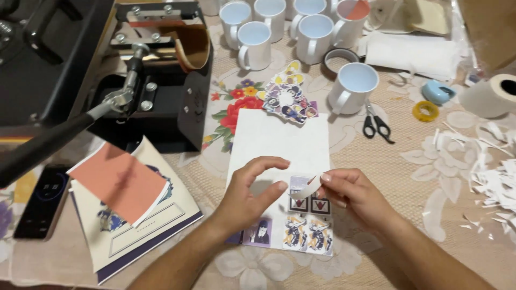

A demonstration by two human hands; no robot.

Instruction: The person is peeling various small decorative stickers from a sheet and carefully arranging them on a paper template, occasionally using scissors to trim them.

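I see my right hand (352, 193) pinching a small curled sticker (307, 189) between thumb and forefinger, its free end lifted just above the white sticker sheet (274, 139) that lies flat on the flowered tablecloth (430, 156) in front of me; holding it by one edge looks like a way to keep the sticky face off my fingers. My left hand (250, 196) hovers just left of it, fingers curved and spread with nothing in them, the fingertips near the sheet as if to steady it, though I cannot tell whether they touch the paper. Both forearms come in from the near edge and meet over the near end of the sheet, where printed squares remain. At the sheet's far end sits a pile of cut-out stickers (288, 94), kept off the working area. Farther off stand white mugs (279, 27), with one more mug (352, 88) to the right beside the scissors (376, 126). The black mug press (156, 80) stands far left, and paper scraps (494, 177) lie at the right.
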